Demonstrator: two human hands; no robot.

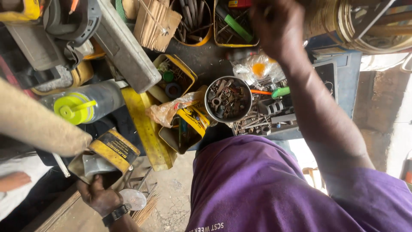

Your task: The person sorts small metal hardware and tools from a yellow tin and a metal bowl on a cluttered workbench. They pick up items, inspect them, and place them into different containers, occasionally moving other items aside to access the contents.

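Note:
My left hand [99, 196], with a watch on its wrist, is at the lower left and grips the lower edge of an open yellow and black tin [115, 151]. Grey metal shows inside the tin. A round metal disc [133, 199] lies just right of that hand. My right hand [274, 26] is stretched to the top of the view, blurred, over a yellow box of tools [234, 26] holding a green-handled tool. Whether it holds anything is unclear. My purple shirt [257, 189] fills the lower middle.
A metal bowl of nuts and bolts [228, 99] sits in the middle, with a tray of sockets [266, 117] beside it. Nearby are more yellow tins [191, 124], a grey bottle with a yellow lid [86, 105], a grey metal case [124, 47] and another person's hand [13, 180].

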